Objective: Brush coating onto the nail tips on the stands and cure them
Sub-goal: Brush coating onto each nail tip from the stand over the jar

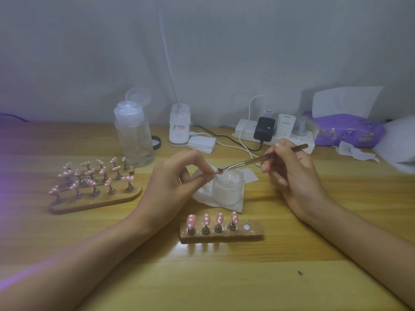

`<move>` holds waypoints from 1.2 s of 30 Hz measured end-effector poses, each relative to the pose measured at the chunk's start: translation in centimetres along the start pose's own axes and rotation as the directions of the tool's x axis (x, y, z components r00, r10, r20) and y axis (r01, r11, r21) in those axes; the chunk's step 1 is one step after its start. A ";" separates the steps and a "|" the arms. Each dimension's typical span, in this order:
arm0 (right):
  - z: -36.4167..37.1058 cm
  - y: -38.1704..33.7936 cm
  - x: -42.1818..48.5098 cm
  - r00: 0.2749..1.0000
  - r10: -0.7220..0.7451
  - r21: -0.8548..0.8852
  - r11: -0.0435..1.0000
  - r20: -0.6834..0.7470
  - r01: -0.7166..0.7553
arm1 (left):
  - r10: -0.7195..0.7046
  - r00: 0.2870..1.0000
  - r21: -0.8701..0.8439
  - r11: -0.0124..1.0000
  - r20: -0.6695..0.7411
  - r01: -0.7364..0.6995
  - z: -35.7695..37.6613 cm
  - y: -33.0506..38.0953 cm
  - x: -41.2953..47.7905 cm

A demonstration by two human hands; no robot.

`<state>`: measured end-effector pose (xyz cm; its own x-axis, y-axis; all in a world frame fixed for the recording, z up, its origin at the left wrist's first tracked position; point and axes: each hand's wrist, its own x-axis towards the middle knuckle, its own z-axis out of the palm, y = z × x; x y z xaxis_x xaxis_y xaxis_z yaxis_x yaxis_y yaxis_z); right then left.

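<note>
Hold nail tip steady, pinched in left hand; stroke thinly with brush gripped in right hand

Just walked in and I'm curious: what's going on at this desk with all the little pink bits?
A person is coating fake nails. The left hand pinches one pink nail tip by a glass jar while the right hand holds a brush to it. The near stand carries four tips, with one spot empty. More tips wait on stands at the left.
</note>
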<state>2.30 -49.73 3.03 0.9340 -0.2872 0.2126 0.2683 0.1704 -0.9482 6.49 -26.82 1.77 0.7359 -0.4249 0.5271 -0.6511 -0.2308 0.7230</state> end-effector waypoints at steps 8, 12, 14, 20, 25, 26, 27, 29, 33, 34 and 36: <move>0.1 0.0 -0.1 1.000 0.002 -0.015 1.000 0.005 -0.001 | -0.016 1.000 -0.009 1.000 -0.005 0.016 0.0 -0.1 -0.1; -0.1 -0.1 -0.1 0.998 0.026 0.017 1.000 -0.053 -0.026 | -0.026 1.000 -0.002 1.000 0.001 0.026 -0.1 0.0 -0.1; 0.0 -0.2 -0.1 0.999 0.009 0.018 1.000 -0.041 -0.008 | -0.022 1.000 -0.015 1.000 0.003 0.022 -0.1 0.1 -0.1; 0.0 -0.1 0.0 0.998 0.020 0.000 1.000 -0.055 -0.020 | -0.021 1.000 -0.010 1.000 -0.003 0.021 0.0 0.0 0.0; 0.0 -0.1 -0.2 1.000 -0.012 -0.035 0.999 -0.004 0.012 | -0.022 1.000 -0.011 1.000 -0.008 0.022 0.1 0.2 -0.1; 0.0 0.0 -0.1 1.000 -0.003 -0.030 1.000 -0.019 0.002 | -0.023 1.000 -0.008 1.000 -0.008 0.023 0.1 0.2 0.0; -0.1 0.0 -0.1 0.999 0.010 -0.013 1.000 -0.036 -0.010 | -0.022 1.000 -0.005 1.000 -0.007 0.022 0.0 0.2 0.0; -0.1 -0.1 -0.1 0.999 0.014 0.018 1.000 -0.038 -0.013 | -0.016 1.000 -0.002 1.000 -0.004 0.016 0.0 0.2 0.0; -0.1 0.0 -0.2 1.000 -0.022 -0.026 0.999 0.008 0.022 | -0.008 1.000 -0.002 1.000 -0.006 0.008 0.0 0.2 -0.1; -0.1 0.0 -0.1 1.000 -0.019 -0.027 0.999 -0.009 0.019 | -0.010 1.000 -0.007 1.000 -0.007 0.010 0.0 0.2 -0.1; -0.2 0.0 -0.1 0.999 -0.003 0.003 1.000 -0.044 0.003 | -0.016 1.000 -0.011 1.000 -0.007 0.016 0.0 0.1 -0.1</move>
<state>2.16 -49.89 3.00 0.9218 -0.3293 0.2048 0.2718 0.1722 -0.9468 6.33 -26.81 1.83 0.7475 -0.4151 0.5186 -0.6373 -0.2276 0.7363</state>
